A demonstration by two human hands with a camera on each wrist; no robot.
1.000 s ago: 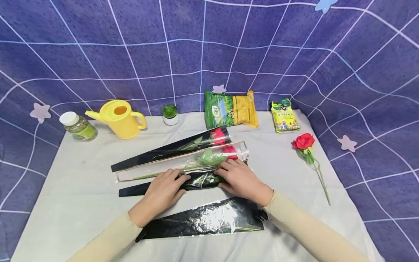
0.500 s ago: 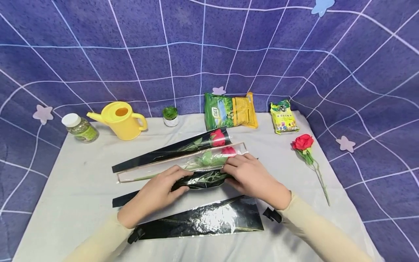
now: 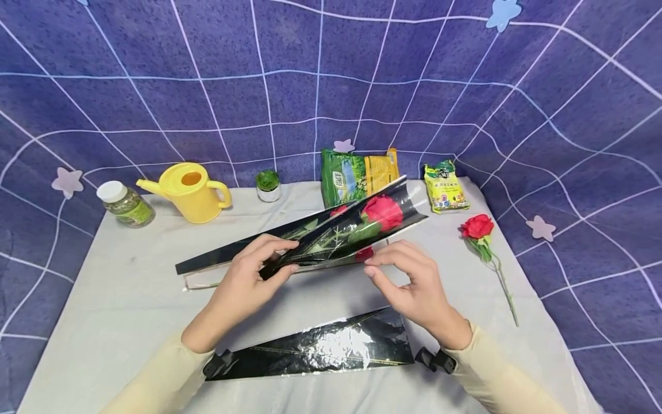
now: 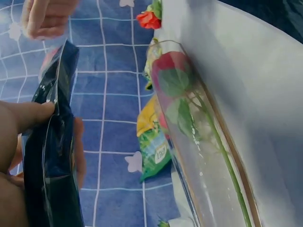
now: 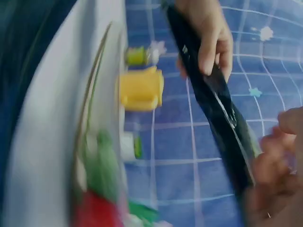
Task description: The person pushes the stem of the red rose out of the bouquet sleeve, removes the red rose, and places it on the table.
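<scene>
My left hand (image 3: 253,276) pinches the lower part of a black-backed clear flower sleeve (image 4: 52,156) between thumb and fingers. Inside the sleeve lies a red rose (image 3: 384,213), its bloom pointing up to the right, raised off the cloth. Close to the sleeve's lower edge is my right hand (image 3: 414,276), thumb and forefinger curved and apart, nothing held; it is blurred in the right wrist view. Beneath the raised sleeve rest a pale-edged clear sleeve with a rose (image 4: 194,118) and another black sleeve (image 3: 217,259) with a rose, both partly hidden.
An empty-looking black sleeve (image 3: 320,348) lies at the front. A loose red rose (image 3: 477,226) is on the right. Along the back stand a jar (image 3: 126,204), a yellow watering can (image 3: 196,195), a small potted plant (image 3: 268,187), a green-yellow bag (image 3: 351,172) and a yellow packet (image 3: 446,187).
The black sleeve with the rose has been lifted off the cloth and tilted up to the right in my left hand. My right hand has come away from it.
</scene>
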